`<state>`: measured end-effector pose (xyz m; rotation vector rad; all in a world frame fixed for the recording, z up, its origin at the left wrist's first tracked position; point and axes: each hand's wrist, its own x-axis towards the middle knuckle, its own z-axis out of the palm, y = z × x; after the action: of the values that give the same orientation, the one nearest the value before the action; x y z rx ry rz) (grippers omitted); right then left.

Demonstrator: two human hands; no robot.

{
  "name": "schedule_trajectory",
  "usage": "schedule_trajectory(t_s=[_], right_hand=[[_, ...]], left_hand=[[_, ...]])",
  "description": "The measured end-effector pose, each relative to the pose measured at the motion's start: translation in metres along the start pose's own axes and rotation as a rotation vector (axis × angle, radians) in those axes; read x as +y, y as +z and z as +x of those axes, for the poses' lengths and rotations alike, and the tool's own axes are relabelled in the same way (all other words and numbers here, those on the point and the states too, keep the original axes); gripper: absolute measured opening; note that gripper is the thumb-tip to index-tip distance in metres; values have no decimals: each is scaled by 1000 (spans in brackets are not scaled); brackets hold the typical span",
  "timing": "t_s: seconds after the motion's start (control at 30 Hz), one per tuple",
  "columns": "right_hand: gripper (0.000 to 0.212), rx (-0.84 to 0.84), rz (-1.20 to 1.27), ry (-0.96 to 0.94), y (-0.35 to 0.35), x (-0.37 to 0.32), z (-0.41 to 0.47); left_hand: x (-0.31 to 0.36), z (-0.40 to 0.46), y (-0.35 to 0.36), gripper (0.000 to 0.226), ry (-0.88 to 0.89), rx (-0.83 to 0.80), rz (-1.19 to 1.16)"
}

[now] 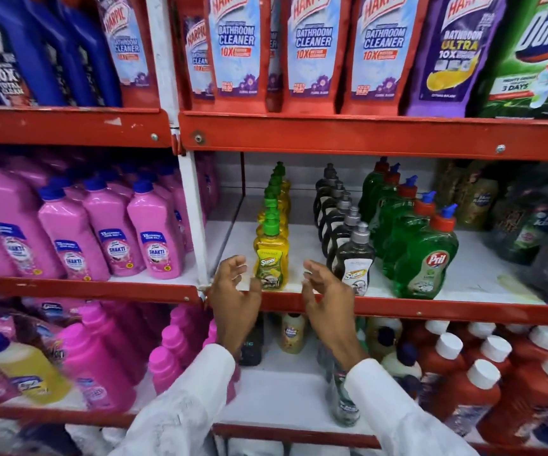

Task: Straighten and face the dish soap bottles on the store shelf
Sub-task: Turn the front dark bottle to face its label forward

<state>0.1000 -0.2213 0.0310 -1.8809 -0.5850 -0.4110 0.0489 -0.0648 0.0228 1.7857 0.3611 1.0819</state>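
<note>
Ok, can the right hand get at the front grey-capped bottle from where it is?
Probably yes. The right hand is open just left of the front grey-capped bottle, which stands at the shelf edge with nothing in front of it. The green Pril bottle crowds only its far side.

Red metal shelf rails [378, 136] w/ a white post [197, 225] mid-left; white back wall [299, 169] behind, center.

Left hand [233, 297] raised, palm facing 3 o'clock, fingers [238, 262] spread and loosely curled, empty. Right hand [327, 297] level with it at 3 o'clock, palm facing 9 o'clock, fingers [312, 268] curled, empty. Hands apart, palms facing each other. Both forearms in white sleeves [180, 409], rising from 6 o'clock.
</note>
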Motion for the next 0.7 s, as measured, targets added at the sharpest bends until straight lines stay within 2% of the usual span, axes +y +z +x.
schedule_trajectory(t_s=[0.1,0.17,0.27,0.7], right_hand=[[45,-142,-77,72,24,3,15],[39,-199,-162,33,28,5,22],[34,-207,-204,-9,30,6,24],[28,-186,-62,129,32,0,22]], left_hand=[[-15,13,0,51,3,-255,148],[-16,19,0,50,37,-328,194],[-15,26,-1,45,47,-341,186],[-22,29,-3,39,23,-331,166]])
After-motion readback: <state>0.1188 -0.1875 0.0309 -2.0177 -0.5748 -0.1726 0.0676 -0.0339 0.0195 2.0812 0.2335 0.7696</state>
